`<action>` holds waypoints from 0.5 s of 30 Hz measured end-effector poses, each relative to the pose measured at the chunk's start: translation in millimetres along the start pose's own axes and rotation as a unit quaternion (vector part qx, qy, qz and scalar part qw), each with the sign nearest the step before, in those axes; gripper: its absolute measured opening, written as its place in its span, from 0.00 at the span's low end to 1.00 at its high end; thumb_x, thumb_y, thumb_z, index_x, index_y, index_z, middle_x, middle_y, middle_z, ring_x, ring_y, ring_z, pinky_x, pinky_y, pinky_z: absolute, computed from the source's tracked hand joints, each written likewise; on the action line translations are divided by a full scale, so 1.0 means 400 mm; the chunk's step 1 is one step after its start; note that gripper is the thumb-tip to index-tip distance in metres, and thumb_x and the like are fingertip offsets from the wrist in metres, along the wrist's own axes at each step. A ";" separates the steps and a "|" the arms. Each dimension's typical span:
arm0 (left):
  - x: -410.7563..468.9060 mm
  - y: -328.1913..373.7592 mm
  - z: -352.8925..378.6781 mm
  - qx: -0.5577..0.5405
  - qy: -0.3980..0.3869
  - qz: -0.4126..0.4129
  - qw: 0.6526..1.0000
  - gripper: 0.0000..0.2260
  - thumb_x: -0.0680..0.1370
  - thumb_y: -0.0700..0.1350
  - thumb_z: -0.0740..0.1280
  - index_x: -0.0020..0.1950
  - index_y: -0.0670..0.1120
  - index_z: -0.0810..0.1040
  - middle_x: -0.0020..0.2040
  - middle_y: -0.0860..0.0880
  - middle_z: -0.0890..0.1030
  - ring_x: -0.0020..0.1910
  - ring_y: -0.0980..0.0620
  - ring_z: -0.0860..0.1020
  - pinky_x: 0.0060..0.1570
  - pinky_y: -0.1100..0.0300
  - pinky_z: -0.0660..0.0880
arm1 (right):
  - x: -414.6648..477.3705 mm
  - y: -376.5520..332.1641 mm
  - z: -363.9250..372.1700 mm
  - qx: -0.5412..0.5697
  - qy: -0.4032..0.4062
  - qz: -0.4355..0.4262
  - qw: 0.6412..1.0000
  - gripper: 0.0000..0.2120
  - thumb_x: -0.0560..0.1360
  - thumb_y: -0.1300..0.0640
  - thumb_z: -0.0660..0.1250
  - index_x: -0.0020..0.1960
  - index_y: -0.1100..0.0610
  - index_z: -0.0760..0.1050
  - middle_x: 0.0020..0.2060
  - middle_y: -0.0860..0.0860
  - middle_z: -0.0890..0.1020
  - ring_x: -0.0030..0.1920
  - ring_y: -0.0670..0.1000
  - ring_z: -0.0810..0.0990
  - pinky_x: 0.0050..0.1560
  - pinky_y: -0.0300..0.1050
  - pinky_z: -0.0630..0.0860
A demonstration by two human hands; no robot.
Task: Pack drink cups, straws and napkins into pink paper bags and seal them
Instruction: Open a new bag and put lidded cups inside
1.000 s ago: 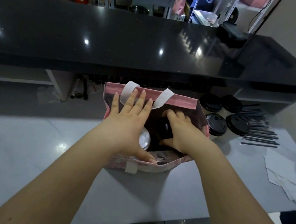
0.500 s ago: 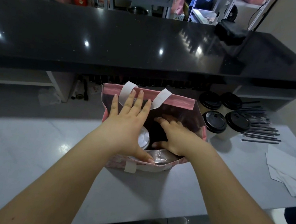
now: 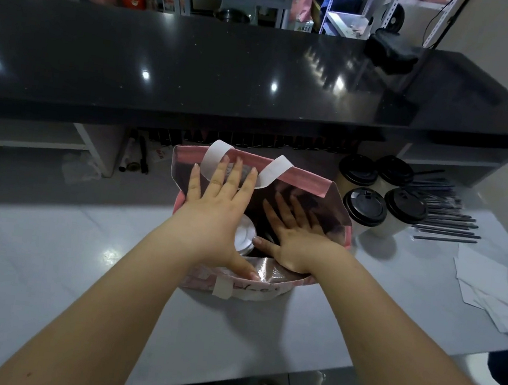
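Nearest the camera, two bare forearms reach forward over the grey table (image 3: 81, 268) to a pink paper bag (image 3: 310, 183) standing just ahead, its mouth gaping upward and its long side running left to right. The left hand (image 3: 216, 207) lies across the left part of the mouth with fingers straight and spread, the thumb pressing the near rim down. The right hand (image 3: 292, 232) is inside the bag, palm flat and fingers fanned against the shiny lining; neither hand grasps anything. Between them a cup with a white lid (image 3: 245, 235) stands in the bag, and whatever dark thing lies under the right hand cannot be made out. The bag looks partly packed and is not yet sealed. What remains sits off to the right, so the right hand is the nearer one: four cups with black lids (image 3: 365, 207) just beside the bag's right wall, dark straws (image 3: 444, 218) beyond them lying left to right, and white napkins (image 3: 487, 289) toward the table's right edge. Farthest back runs a glossy black counter (image 3: 196, 70).
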State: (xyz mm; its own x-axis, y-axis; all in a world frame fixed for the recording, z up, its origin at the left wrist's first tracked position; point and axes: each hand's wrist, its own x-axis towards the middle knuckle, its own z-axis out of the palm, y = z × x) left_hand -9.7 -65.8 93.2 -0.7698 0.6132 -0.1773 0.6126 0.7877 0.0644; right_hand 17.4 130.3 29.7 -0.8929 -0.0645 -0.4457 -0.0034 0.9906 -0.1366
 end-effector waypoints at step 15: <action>0.039 0.061 -0.158 0.016 0.213 0.011 0.977 0.19 0.79 0.58 0.60 0.67 0.54 0.72 0.61 0.53 0.76 0.62 0.47 0.69 0.59 0.49 0.63 | -0.205 -0.015 -0.279 0.068 0.289 -0.028 0.955 0.14 0.72 0.49 0.71 0.58 0.45 0.78 0.46 0.41 0.77 0.51 0.48 0.76 0.49 0.48 0.75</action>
State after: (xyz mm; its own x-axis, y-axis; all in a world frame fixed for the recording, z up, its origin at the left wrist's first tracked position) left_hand -18.0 -33.2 154.1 -0.7575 0.6036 0.2489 0.6293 0.7765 0.0319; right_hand 40.6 143.2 165.8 -0.9925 -0.0001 0.1222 -0.0341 0.9604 -0.2764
